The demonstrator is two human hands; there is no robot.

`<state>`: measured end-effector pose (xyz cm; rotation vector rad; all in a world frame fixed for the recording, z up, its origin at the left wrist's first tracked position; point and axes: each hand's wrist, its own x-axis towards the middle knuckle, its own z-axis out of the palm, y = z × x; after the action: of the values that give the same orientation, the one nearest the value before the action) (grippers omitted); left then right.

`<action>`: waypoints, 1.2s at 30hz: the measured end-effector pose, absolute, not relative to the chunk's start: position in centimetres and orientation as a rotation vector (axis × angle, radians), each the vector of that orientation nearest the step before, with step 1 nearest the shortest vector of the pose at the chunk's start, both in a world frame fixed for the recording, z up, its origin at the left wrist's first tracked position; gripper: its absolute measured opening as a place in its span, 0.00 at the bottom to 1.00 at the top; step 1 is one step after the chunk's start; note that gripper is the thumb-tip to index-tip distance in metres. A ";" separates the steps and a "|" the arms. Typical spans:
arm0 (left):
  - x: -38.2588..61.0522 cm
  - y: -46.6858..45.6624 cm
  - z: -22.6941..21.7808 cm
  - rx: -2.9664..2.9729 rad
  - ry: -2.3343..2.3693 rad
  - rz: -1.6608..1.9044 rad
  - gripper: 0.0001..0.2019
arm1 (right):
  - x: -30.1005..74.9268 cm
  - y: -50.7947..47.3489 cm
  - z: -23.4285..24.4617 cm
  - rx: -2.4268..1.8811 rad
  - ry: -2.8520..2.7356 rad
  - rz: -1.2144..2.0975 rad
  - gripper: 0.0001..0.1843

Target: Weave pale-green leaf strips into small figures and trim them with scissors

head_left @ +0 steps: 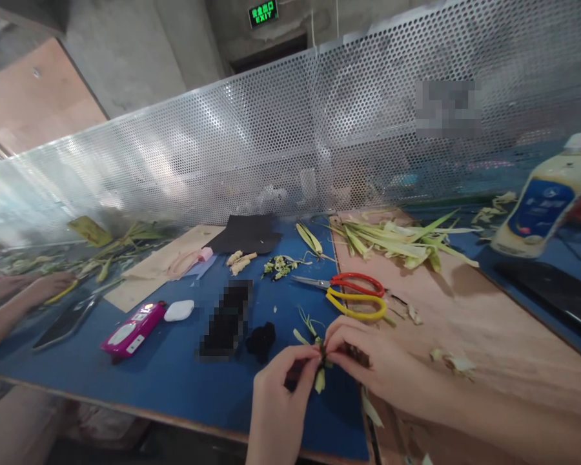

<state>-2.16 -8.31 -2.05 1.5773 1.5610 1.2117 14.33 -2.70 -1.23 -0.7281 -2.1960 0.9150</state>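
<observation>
- Fingers (304, 352) of the left hand (277, 391) are pinched, thumb to index, on a small green bundle (320, 381); those of the right hand (372, 355) close on it from the other side, so the fingertips nearly meet.
- That bundle is just above the blue tabletop (174, 371), near its seam with the brown board (503, 323). Leafy ends poke out above and below; it looks partly made up, though whether anything binds it is hidden by the fingers.
- Just beyond the right hand, the scissors (333, 281) lie unheld, red and yellow handles toward it; they look the nearest obstacle. A black clump (260, 342) sits near the left hand.
- Farther out, a small pile of green bits (281, 266) and some pale pieces (241, 261) lie apart from the bundle. A heap of pale green strips (407, 242) on the board appears to be unworked material.
- Toward the edges are a magenta device (133, 329), a white case (179, 310), a bottle (537, 206) and, far left, another person's hand (53, 287).
</observation>
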 end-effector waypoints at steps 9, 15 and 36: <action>-2.1 -8.4 -1.7 1.574 1.618 1.182 0.08 | 14.1 -2.9 -1.2 -0.699 -2.220 0.840 0.07; -2.1 -8.5 -1.7 1.613 1.662 1.167 0.08 | 14.4 -3.0 -1.4 -0.666 -2.315 0.735 0.09; -2.1 -8.3 -2.6 1.596 1.778 1.119 0.08 | 15.6 -2.9 -0.8 -0.735 -2.649 0.303 0.11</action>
<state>-2.13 -8.29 -2.59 1.5956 1.7776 1.1191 15.60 -2.87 -0.85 -0.7349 -2.6494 0.3030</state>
